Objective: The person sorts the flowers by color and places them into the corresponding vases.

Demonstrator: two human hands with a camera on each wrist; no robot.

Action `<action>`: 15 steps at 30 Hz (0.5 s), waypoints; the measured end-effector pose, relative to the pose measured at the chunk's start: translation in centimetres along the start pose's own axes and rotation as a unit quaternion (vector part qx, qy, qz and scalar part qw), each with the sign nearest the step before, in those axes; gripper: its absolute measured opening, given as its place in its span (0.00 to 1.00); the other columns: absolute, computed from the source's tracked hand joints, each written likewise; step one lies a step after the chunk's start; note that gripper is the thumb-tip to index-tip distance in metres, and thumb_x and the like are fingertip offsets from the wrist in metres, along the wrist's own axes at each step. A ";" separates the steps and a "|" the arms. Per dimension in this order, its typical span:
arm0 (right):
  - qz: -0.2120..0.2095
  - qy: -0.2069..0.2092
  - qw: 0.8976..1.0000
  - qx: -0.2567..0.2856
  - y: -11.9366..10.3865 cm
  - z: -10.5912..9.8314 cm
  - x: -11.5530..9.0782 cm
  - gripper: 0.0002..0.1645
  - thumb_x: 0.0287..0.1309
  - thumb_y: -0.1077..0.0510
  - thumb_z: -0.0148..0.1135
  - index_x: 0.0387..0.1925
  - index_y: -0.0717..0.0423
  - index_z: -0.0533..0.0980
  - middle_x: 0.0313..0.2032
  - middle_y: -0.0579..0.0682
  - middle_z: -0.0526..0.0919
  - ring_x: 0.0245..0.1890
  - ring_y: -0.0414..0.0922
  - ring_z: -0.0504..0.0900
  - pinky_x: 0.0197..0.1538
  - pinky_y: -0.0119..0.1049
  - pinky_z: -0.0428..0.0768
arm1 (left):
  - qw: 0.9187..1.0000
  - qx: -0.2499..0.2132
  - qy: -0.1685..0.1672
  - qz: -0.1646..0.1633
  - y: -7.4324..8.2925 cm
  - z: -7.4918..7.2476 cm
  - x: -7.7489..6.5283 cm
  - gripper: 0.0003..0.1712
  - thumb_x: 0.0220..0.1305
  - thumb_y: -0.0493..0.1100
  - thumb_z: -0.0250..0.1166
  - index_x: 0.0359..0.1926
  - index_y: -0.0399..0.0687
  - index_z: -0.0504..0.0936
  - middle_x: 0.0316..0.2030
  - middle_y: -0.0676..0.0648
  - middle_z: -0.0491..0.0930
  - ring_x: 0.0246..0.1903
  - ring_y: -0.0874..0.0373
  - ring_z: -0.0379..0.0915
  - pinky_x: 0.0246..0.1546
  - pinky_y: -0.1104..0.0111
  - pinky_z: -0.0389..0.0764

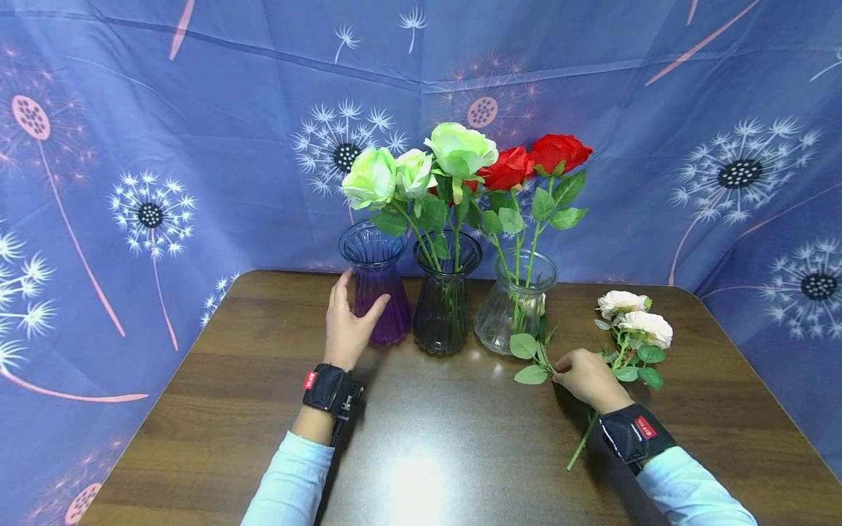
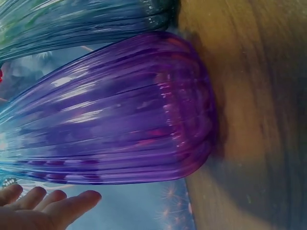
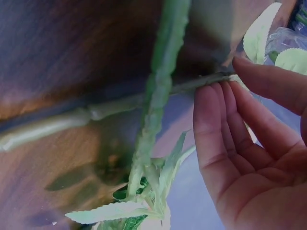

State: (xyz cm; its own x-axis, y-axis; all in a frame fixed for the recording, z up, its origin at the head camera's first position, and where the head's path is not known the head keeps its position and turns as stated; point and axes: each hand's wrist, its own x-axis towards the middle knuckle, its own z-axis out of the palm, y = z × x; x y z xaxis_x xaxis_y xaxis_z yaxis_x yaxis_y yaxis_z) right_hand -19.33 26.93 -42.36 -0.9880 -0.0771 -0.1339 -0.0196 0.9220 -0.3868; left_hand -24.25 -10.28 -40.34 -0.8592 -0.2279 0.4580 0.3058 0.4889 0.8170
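Observation:
A fluted glass vase (image 1: 381,292), blue at the top and purple below, stands upright at the left of a row of three. My left hand (image 1: 349,325) is beside it with thumb and fingers spread. In the left wrist view, a small gap separates the visible fingers (image 2: 72,206) from the purple glass (image 2: 120,115). With thumb and fingertips, my right hand (image 1: 588,376) pinches a leafy flower stem (image 1: 542,358) in front of the clear vase (image 1: 496,321). That flower's bloom is mostly hidden. Another green stem (image 3: 160,72) crosses close to the right wrist camera.
A dark vase (image 1: 439,314) in the middle holds pale green roses (image 1: 460,150). Red roses (image 1: 559,153) stand in the clear vase. Pale pink roses (image 1: 645,329) lie right of my right hand on the wooden table (image 1: 276,409). A patterned blue cloth (image 1: 217,109) hangs behind.

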 end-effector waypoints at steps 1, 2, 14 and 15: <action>0.000 0.002 1.000 -0.002 0.0 0.0 0.0 0.11 0.43 0.60 0.62 0.31 0.62 0.80 0.32 0.59 0.83 0.34 0.56 0.79 0.35 0.47 0.74 | 1.000 0.000 -0.004 -0.003 -0.1 0.0 0.0 0.44 0.48 0.54 0.66 0.63 0.46 0.58 0.58 0.43 0.64 0.58 0.49 0.60 0.53 0.54 0.67; 0.001 0.006 1.000 -0.003 -0.1 0.1 -0.1 0.11 0.43 0.60 0.62 0.31 0.62 0.80 0.32 0.59 0.82 0.35 0.57 0.79 0.35 0.48 0.74 | 1.000 0.002 -0.008 -0.005 -0.2 0.1 0.0 0.44 0.48 0.54 0.66 0.63 0.47 0.57 0.59 0.43 0.64 0.59 0.50 0.60 0.54 0.55 0.66; -0.004 0.077 0.997 0.010 -0.4 -0.4 -0.5 0.12 0.45 0.63 0.56 0.33 0.65 0.79 0.32 0.61 0.82 0.34 0.57 0.79 0.34 0.46 0.75 | 1.000 0.002 -0.024 -0.003 -0.6 0.0 0.2 0.42 0.48 0.53 0.66 0.63 0.50 0.59 0.58 0.44 0.65 0.59 0.53 0.61 0.58 0.60 0.63; -0.001 0.085 0.996 0.015 -0.5 -0.5 -0.6 0.13 0.46 0.63 0.55 0.34 0.66 0.79 0.32 0.61 0.82 0.34 0.57 0.79 0.33 0.46 0.75 | 1.000 0.003 -0.024 -0.002 -0.6 0.0 0.2 0.42 0.48 0.53 0.66 0.63 0.50 0.59 0.58 0.44 0.65 0.59 0.53 0.60 0.58 0.60 0.63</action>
State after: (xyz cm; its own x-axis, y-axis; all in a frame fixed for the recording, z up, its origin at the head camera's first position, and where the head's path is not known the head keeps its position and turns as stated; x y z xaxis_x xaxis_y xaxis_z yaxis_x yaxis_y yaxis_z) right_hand -18.84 26.72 -41.63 -0.9997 -0.0119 0.0223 -0.0201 0.9098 -0.4145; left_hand -24.57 -10.57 -40.73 -0.8791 -0.1901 0.4371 0.2994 0.4932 0.8168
